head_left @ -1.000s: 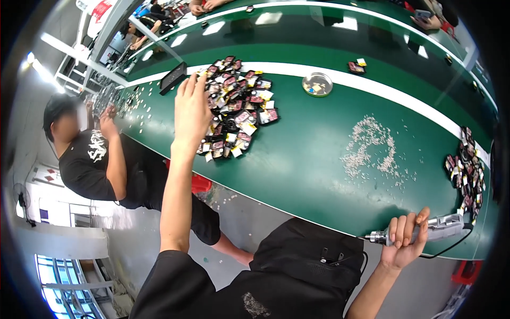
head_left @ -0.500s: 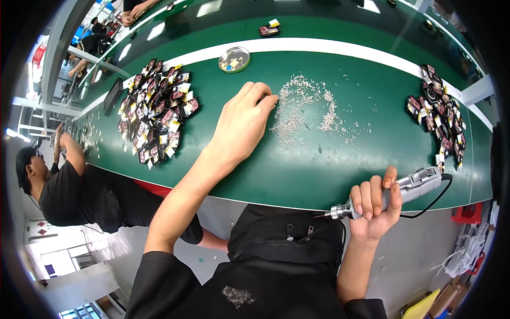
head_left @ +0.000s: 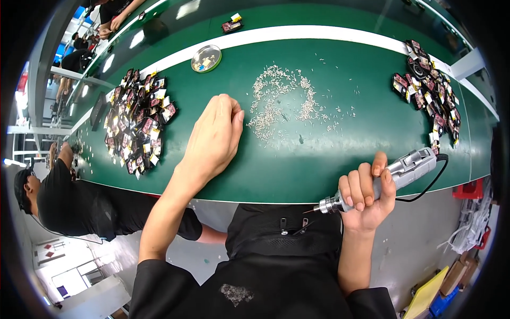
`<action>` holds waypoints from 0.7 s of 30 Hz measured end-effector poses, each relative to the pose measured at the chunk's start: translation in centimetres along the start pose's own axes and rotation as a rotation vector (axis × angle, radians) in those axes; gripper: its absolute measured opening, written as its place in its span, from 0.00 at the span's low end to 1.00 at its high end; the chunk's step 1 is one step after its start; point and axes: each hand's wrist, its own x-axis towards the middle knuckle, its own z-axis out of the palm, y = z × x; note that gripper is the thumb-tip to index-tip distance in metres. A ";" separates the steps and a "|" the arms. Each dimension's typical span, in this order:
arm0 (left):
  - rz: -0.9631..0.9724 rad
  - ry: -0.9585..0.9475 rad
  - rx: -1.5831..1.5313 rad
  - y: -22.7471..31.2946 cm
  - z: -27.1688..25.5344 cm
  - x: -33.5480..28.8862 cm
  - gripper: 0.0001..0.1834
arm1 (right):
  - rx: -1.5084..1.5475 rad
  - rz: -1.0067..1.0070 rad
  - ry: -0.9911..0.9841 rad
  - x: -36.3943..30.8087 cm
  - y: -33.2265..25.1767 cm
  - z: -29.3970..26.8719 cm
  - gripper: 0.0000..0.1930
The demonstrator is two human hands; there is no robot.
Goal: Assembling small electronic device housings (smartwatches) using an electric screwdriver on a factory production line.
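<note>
My left hand [head_left: 211, 139] is over the green table, just left of a spread of small silvery screws [head_left: 265, 118]. Its fingers are curled together against the thumb, and whatever they may pinch is hidden. By the table's near edge, my right hand [head_left: 367, 192] wraps round a grey electric screwdriver [head_left: 408, 169]. The tool lies tilted across the palm, its thin bit pointing left above my lap and its black cord trailing off at the right end.
A heap of small black devices with labels [head_left: 139, 119] lies at the left, a second heap [head_left: 433, 98] at the far right. A round shallow dish [head_left: 206, 58] sits behind my left hand. One device [head_left: 232, 24] rests beyond the white strip. A co-worker [head_left: 69, 196] sits at the left.
My left hand has drawn back from the screws, toward me, and its fingers have folded in. My right hand still grips the screwdriver. The whole view has shifted slightly.
</note>
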 end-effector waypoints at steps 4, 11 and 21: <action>-0.059 0.004 -0.281 1.2 -0.4 -1.9 0.06 | -0.030 0.006 0.032 0.0 -0.1 0.8 0.07; -0.379 -0.029 -1.531 6.9 1.7 -5.6 0.13 | 0.092 -0.163 -0.012 1.7 0.2 5.8 0.08; -0.498 -0.014 -1.759 9.0 2.2 -6.9 0.17 | 0.017 -0.188 -0.016 1.9 1.5 6.7 0.07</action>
